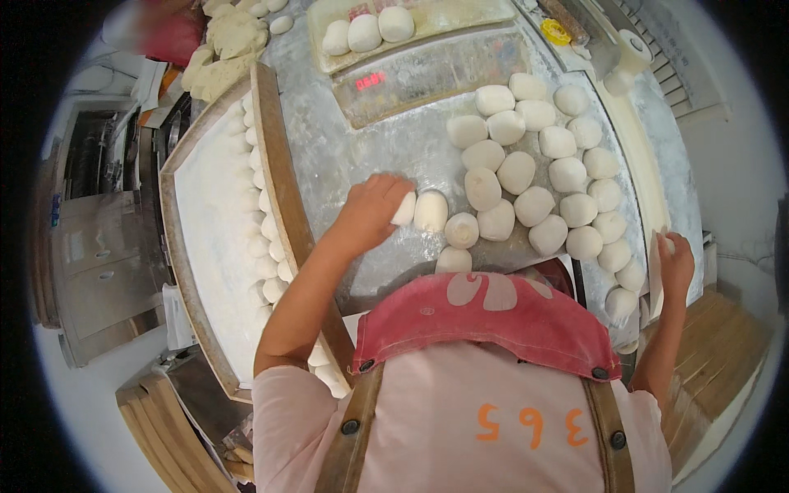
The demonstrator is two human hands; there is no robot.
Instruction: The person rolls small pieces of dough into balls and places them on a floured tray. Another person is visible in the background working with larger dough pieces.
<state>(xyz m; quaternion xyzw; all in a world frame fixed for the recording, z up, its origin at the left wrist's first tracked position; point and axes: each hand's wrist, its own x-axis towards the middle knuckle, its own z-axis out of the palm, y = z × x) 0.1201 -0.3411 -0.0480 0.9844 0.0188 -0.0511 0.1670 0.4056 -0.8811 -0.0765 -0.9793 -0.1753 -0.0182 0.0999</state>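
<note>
My left hand (376,209) is curled over a white dough ball (404,209) on the floured metal table, its fingers covering part of it. Touching or almost touching that ball on the right is another dough ball (431,211). Farther right, many smooth dough balls (516,172) lie in a loose cluster, some in a row along the table's right side. My right hand (675,264) is off at the far right, beside a long pale strip (645,164). Its fingers are closed, with a bit of something whitish at the fingertips that I cannot make out.
On the left, a wooden-edged tray (279,164) holds a row of dough balls along its right side. A floured scale (427,82) with a red display stands at the back, three dough balls on its pan (460,18). Loose dough (234,37) lies at back left.
</note>
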